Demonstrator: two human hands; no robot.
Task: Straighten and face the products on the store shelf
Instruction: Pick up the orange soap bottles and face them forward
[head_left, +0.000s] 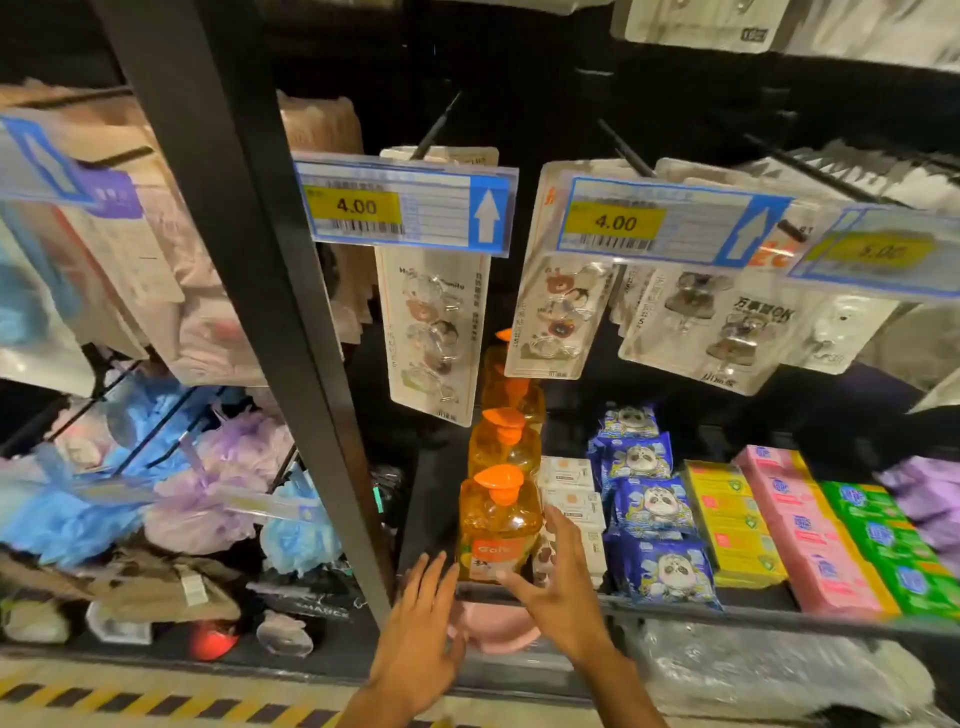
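A row of orange pump bottles runs front to back on the low shelf (727, 605); the front bottle (496, 525) stands at the shelf's edge with its label facing me. My left hand (421, 623) is open just below and left of that bottle, fingers spread, not touching it. My right hand (556, 577) is open at the bottle's right side, thumb near its base and fingers reaching up beside it. Behind my right hand lie small white boxes (571, 499).
Blue panda packs (657, 525), yellow (727, 519), pink (805, 535) and green (888, 540) boxes fill the shelf to the right. Hook cards (434, 322) hang on pegs above behind price tags (405, 208). A black upright post (291, 312) stands left; bath sponges (171, 467) beyond it.
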